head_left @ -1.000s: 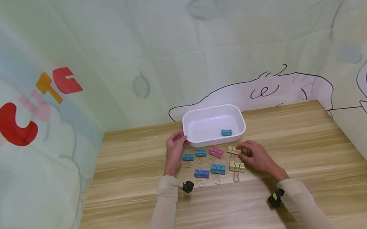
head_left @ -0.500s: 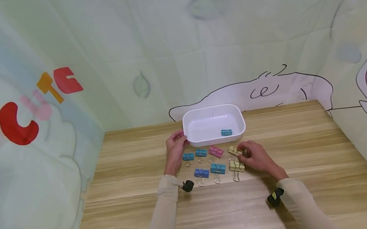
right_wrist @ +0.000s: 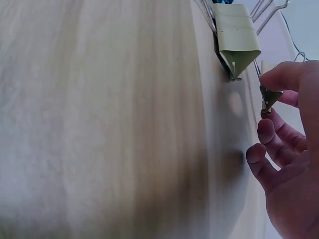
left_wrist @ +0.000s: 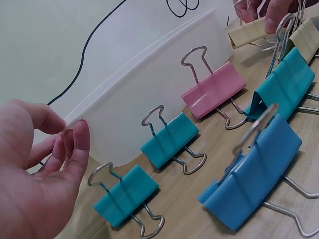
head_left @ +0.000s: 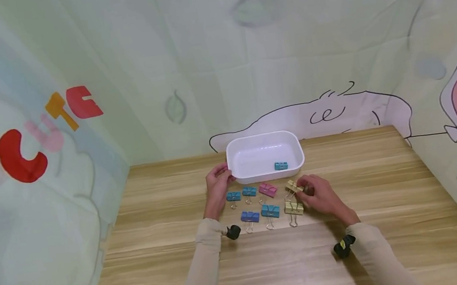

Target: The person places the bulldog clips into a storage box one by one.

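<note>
Brown wood surface [head_left: 389, 174] lies under a small gold clip [head_left: 292, 185], just in front of the white tub [head_left: 250, 162], and the right hand [head_left: 322, 195] pinches the clip's right end while the left hand [head_left: 217, 191] pinches the tub's left end. A firm squeeze and a steady tub should help, with the small gold clip kept from bumping the bigger gold clip [head_left: 293, 208] close by. The right hand hides one end of the small gold clip, and whether it touches the surface is hard to tell.
</note>
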Tool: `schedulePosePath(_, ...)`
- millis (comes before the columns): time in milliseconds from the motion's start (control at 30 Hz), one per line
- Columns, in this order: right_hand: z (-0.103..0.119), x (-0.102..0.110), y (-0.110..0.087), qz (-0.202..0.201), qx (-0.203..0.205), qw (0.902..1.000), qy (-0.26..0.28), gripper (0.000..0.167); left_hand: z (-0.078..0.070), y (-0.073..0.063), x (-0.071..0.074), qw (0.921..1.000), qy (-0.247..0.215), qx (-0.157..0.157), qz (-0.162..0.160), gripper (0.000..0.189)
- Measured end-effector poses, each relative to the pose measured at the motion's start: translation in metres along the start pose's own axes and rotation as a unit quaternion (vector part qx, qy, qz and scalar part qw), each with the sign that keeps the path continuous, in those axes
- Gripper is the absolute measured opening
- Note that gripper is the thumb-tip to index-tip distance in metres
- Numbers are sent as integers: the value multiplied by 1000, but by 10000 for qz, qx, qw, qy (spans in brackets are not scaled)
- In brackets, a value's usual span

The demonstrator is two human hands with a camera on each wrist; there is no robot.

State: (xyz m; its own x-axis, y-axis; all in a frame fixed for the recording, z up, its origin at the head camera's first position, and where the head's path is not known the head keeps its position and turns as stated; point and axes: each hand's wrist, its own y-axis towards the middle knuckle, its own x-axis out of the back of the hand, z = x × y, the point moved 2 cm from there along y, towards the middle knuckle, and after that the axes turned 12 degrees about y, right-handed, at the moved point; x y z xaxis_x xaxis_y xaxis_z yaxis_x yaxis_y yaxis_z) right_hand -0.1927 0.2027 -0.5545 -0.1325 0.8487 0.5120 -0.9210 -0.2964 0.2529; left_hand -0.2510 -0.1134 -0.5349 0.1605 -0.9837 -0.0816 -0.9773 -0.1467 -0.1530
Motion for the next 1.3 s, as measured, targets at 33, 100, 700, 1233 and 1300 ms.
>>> schedulePosePath(33,0,1,0,-19,15,10000,-3,20,0,0,0,10000,8,-2,-3,36)
schedulePosePath(100,1,3,0,-67,53,10000,-1,20,0,-1,0,10000,30,-3,-21,36)
schedulePosePath(700,34,28,13,-565,307,9975,288,18,2,0,0,9999,98,20,-10,35)
schedulePosePath(1233,75,25,62,-491,420,9978,179,18,0,-1,1,10000,-2,71,-16,34)
schedulePosePath(1300,79,23,69,-493,439,9977,155,17,0,-1,0,10000,8,86,-11,35)
